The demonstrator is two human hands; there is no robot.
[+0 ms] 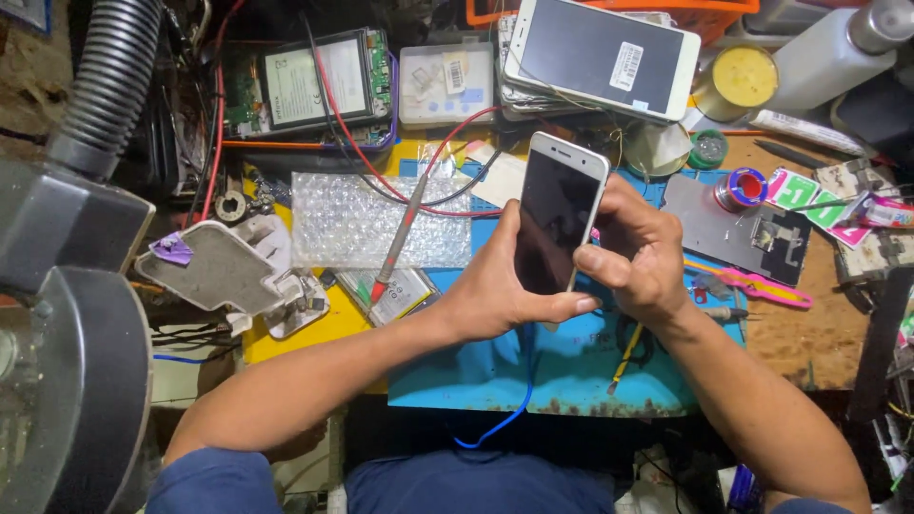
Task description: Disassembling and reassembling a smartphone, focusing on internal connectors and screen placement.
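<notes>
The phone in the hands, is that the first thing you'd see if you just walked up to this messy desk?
Yes: the white smartphone with a dark screen stands out at the centre, held above the blue work mat, with the left hand under it and the right hand pinching its edge. Next comes the clear bubble wrap sheet to the left, with a grey, red-tipped probe lying across its right edge.
</notes>
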